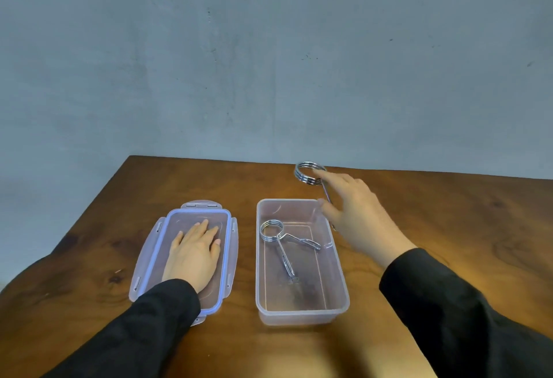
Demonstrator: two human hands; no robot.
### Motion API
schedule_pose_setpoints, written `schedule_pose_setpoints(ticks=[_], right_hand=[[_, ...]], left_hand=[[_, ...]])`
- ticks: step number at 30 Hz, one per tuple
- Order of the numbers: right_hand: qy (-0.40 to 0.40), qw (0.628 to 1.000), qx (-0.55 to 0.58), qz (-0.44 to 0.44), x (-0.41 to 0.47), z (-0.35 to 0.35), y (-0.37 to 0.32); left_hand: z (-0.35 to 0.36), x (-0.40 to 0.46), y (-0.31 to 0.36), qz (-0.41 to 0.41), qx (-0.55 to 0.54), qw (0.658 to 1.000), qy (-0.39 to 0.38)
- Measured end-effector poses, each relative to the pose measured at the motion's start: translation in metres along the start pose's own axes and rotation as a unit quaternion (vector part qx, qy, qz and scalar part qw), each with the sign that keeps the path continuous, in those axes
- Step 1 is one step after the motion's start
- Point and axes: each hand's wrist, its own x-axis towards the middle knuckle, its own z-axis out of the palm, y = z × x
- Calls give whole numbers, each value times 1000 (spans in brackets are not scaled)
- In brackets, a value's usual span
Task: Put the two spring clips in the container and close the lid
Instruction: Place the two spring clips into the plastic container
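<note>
A clear plastic container [341, 294] stands open at the table's middle. One chrome spring clip [279, 238] lies inside it, coil toward the far end. A second spring clip [305, 173] is just beyond the container's far right corner, its coil raised and its handles running down under my right hand [357, 216], whose fingers are on it. The lid [149, 258], clear with a blue seal and side latches, lies flat to the left of the container. My left hand [194, 255] rests palm down on the lid, fingers spread.
The wooden table [449, 228] has its far edge close behind the second clip and a cut corner at the left. A grey wall [269, 63] stands behind. Black sleeves cover both forearms.
</note>
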Motion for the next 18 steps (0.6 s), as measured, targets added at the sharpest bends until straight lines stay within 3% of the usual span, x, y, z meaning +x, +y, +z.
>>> schedule_pose_setpoints(ticks=[4, 11, 18], right_hand=[[-114, 992, -46, -33, 6, 32, -36], [-142, 982, -126, 10, 3, 90, -26], [-152, 982, -114, 12, 1, 115, -14]], left_hand=[[-1, -1, 0, 2, -9, 1000, 0], [-3, -2, -1, 7, -10, 1000, 3], [-1, 1, -5, 10, -6, 1000, -1]])
